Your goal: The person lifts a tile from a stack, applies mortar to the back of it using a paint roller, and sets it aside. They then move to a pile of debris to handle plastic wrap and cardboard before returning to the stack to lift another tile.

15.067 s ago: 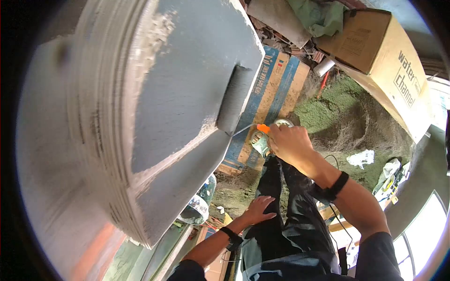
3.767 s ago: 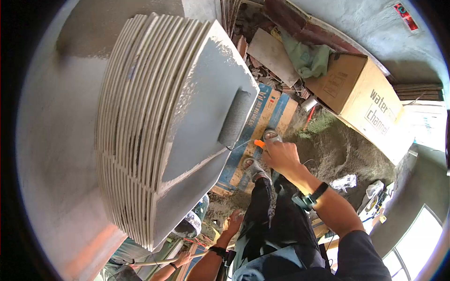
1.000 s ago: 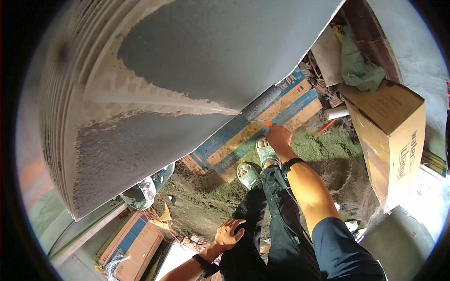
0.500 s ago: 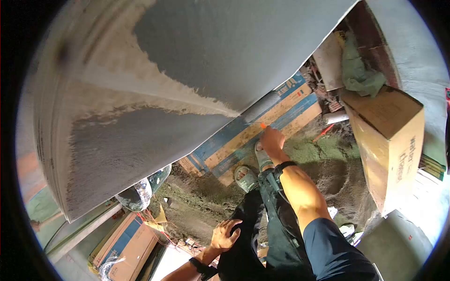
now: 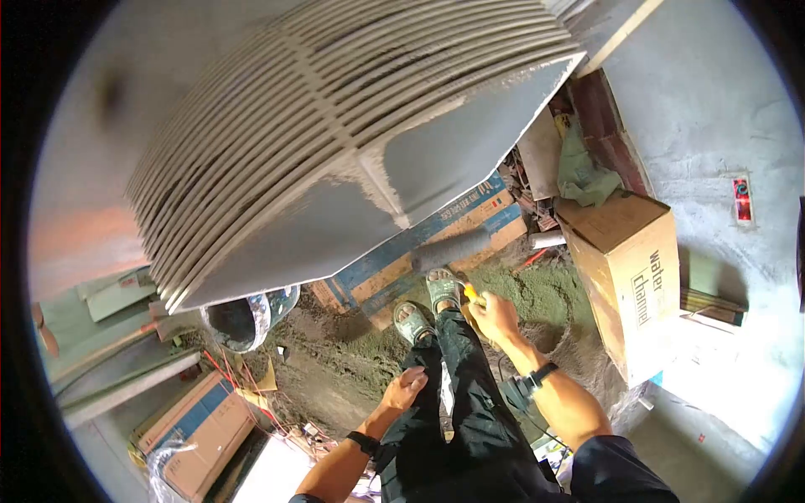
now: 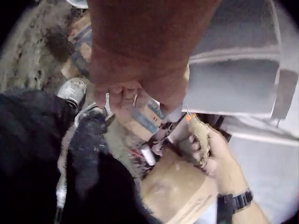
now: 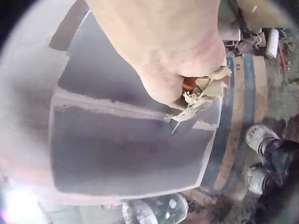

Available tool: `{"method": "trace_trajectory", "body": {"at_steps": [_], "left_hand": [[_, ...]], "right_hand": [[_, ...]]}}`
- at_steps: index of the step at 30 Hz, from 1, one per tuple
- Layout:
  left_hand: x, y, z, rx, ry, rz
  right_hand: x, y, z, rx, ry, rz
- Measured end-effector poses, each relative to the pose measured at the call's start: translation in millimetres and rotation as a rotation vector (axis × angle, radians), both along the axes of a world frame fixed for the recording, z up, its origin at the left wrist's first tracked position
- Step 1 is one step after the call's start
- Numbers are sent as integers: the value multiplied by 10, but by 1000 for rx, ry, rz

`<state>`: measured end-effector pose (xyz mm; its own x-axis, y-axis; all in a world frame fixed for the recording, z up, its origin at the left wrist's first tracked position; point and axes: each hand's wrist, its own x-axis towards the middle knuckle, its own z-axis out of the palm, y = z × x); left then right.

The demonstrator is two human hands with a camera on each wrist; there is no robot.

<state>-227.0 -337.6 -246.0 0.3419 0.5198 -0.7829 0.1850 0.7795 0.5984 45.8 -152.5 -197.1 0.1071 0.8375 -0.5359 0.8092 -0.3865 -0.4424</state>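
My right hand grips the orange handle of a paint roller; its grey sleeve overlaps flattened cardboard on the floor in the head view, just off the panels' edge. In the right wrist view a ragged tan wrap surrounds the handle under my fingers, and much of the roller is hidden. Left of it, a tall stack of panels rises, its top face coated grey with a pale bare band across the middle. My left hand hangs loosely curled by my thigh, holding nothing.
A paint-splashed bucket stands under the stack's lower edge. Flattened blue-striped cardboard lies by my feet. On the right are a large "water channel" box, a green cloth and rubble. Another carton lies lower left.
The roller, on the panel face in the oldest frames, has moved off its edge and toward my feet. My view has tilted, showing more of the stack's edges. My left fingers have curled in.
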Motion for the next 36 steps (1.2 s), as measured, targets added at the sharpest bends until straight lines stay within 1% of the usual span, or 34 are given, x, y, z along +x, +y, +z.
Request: {"method": "trace_trajectory", "body": {"at_steps": [1,2,3,4,6,7,8,9,10,11,12,14,15,16,17,18,19,20,21,22,23,24,25,26,27,28,30,32,33,34,36], "left_hand": [[94,71,181,3,3,17],[205,288,468,-113,-79,137],[294,425,715,-231,-164,258],[354,459,876,-228,-164,278],[446,465,1059,-447,-414,560],[473,356,1029,-529,-467,728],[447,317,1127,-498,-585,864],[367,263,1177,-460,-556,899],[274,237,1262,-417,-523,940],[211,218,1350,-435,-425,1103],[92,131,1385,-403,-397,1178],[-188,-113,1467,-250,-216,1157],[-299,-174,1499,-258,-148,1213],[-489,-256,1533,-225,-123,1196],[-634,-298,1538,-207,-21,1222],[-789,-285,1552,-194,73,1241],[-1010,-355,1486,-125,96,1190],[-1214,-291,1493,-10,243,1135],[-1450,-224,1449,-47,255,1132],[-1681,-164,1321,55,283,1187],[-1978,-106,1180,166,367,1096],[-2209,-4,1067,140,394,1120],[-2443,82,953,162,354,1150],[-2652,151,759,213,424,1137],[-2815,241,642,218,372,1139],[-2898,336,473,238,379,1181],[-2833,612,484,229,364,1210],[-2836,603,-86,232,360,1201],[-2761,647,-242,181,344,1268],[-2696,694,-385,148,306,1311],[-2594,766,-671,109,294,1348]], "right_hand": [[-51,-132,214,-63,74,-33],[-113,-252,408,-126,146,-66],[-192,-395,527,-162,171,-13],[-293,-533,629,-199,195,42],[-620,-749,876,-209,280,98],[-780,-869,872,-266,331,120],[-943,-961,867,-329,385,140],[-1107,-966,921,-416,453,227],[-1278,-1097,813,-242,596,289],[-1340,-1184,711,-306,643,375],[-1480,-1114,821,-374,693,475],[-1724,-992,1018,-595,703,658],[-1777,-955,1052,-576,657,821],[-1777,-1018,1038,-419,718,842],[-1701,-1008,1008,-538,734,792],[-1636,-904,1096,-655,736,733],[-1539,-827,1125,-620,687,695],[-1410,-764,1122,-583,636,656],[-1232,-710,1080,-519,560,663],[-1020,-686,1031,-455,486,667],[-817,-664,978,-436,424,653],[-640,-652,939,-418,362,636],[-507,-631,961,-438,280,646],[-404,-630,970,-457,198,653],[-285,-674,921,-461,192,661],[-169,-720,877,-478,142,648],[-96,-794,817,-496,83,642],[-142,-862,867,-561,32,582],[-165,-896,878,-542,35,581],[-228,-886,914,-602,15,546],[-206,-910,900,-560,48,573]]}}
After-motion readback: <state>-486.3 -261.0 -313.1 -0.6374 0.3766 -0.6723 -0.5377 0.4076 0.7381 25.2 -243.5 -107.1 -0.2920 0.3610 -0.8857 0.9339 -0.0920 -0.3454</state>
